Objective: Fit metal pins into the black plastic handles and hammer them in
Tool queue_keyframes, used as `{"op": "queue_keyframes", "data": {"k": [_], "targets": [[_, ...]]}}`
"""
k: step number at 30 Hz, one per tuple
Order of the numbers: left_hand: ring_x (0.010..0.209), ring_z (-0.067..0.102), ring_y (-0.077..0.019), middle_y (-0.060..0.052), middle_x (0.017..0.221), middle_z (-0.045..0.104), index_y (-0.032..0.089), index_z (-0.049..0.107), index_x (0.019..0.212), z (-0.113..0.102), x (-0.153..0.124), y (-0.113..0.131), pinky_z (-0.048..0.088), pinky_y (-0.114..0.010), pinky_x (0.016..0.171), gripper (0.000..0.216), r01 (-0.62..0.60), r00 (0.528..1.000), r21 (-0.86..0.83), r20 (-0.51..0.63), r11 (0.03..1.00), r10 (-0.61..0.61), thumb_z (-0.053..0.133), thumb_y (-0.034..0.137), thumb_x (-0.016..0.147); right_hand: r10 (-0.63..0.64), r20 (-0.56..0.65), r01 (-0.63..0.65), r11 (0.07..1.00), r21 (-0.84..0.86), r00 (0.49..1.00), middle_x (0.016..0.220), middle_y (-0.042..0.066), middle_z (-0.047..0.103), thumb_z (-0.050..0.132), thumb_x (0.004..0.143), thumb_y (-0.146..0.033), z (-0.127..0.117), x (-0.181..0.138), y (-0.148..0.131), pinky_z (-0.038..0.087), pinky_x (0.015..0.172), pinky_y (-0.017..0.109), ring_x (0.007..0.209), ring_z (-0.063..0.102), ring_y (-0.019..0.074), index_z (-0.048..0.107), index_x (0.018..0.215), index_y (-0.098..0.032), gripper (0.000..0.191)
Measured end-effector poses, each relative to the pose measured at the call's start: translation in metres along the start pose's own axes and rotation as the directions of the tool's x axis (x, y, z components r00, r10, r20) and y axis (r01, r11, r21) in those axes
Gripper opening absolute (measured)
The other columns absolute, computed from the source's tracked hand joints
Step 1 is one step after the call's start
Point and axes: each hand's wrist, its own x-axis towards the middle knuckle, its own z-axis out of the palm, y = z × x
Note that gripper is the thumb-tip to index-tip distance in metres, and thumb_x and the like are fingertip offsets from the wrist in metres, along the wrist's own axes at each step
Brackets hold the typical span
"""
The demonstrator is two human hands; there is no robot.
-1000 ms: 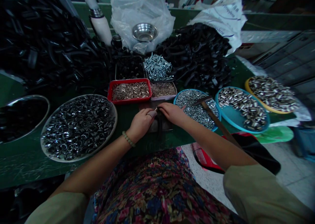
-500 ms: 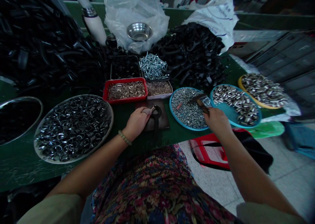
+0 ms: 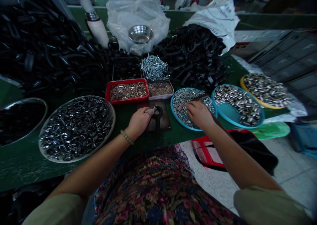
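My left hand (image 3: 141, 120) is closed, its fingertips pinching a small shiny metal pin (image 3: 154, 108) at the ring end of a black part (image 3: 158, 114). That part lies on a dark square plate (image 3: 165, 116), its stem pointing toward me. My right hand (image 3: 199, 113) is over the round blue tray of small metal nuts (image 3: 183, 94), fingers slightly apart and reaching down among the nuts. Beside it a hammer (image 3: 200, 97) lies across the tray, its handle running behind the hand and partly hidden. A small pinkish piece (image 3: 180, 106) lies near my fingertips.
Ahead stand a red tray of pins (image 3: 105, 92), a box of small parts (image 3: 160, 95) and a heap of screws (image 3: 154, 67). A tray of black rings (image 3: 114, 119) is at left. Trays of metal sleeves (image 3: 261, 121) stand at right. Black parts (image 3: 195, 50) are piled behind.
My right hand has let go of the hammer handle and moved left over the nuts. The hammer now lies on the tray. My left hand keeps its hold at the black part.
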Motion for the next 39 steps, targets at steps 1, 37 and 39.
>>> {"op": "queue_keyframes", "data": {"k": [1, 37, 39], "targets": [[0.093, 0.059, -0.0206, -0.009, 0.102, 0.065, 0.017, 0.065, 0.102, 0.000, 0.000, 0.000, 0.048, -0.032, 0.087, 0.024, -0.002, 1.000, -0.011, -0.005, 1.000, 0.002, 0.044, 0.025, 0.094, -0.040, 0.016, 0.040, 0.999, 0.011, 0.999, 0.109, 0.014, 0.064, 0.044, 0.092, -0.019, 0.003, 0.003, -0.002, 0.044, 0.085, 0.040, 0.100, 0.057, 0.0269, 0.064, 0.112, -0.017, 0.029], [0.108, 0.058, -0.0213, -0.012, 0.112, 0.063, 0.016, 0.059, 0.103, 0.003, -0.026, -0.006, 0.048, -0.039, 0.097, 0.016, 0.052, 0.991, -0.297, -0.103, 0.954, -0.086, 0.048, 0.020, 0.092, 0.149, -0.216, 0.081, 0.612, 0.787, 0.965, 0.082, 0.003, 0.062, 0.047, 0.094, -0.033, 0.009, 0.047, -0.122, 0.051, 0.063, 0.028, 0.070, 0.065, 0.0151, 0.045, 0.098, -0.022, 0.012], [0.107, 0.058, -0.0213, -0.012, 0.112, 0.063, 0.016, 0.059, 0.103, 0.003, -0.025, -0.005, 0.048, -0.039, 0.097, 0.016, 0.047, 0.992, -0.286, -0.099, 0.957, -0.079, 0.048, 0.020, 0.092, 0.180, -0.156, 0.035, 0.540, 0.841, 0.971, 0.081, 0.001, 0.061, 0.048, 0.093, -0.033, 0.010, 0.051, -0.124, 0.051, 0.060, 0.027, 0.067, 0.065, 0.0141, 0.042, 0.098, -0.022, 0.013]]}}
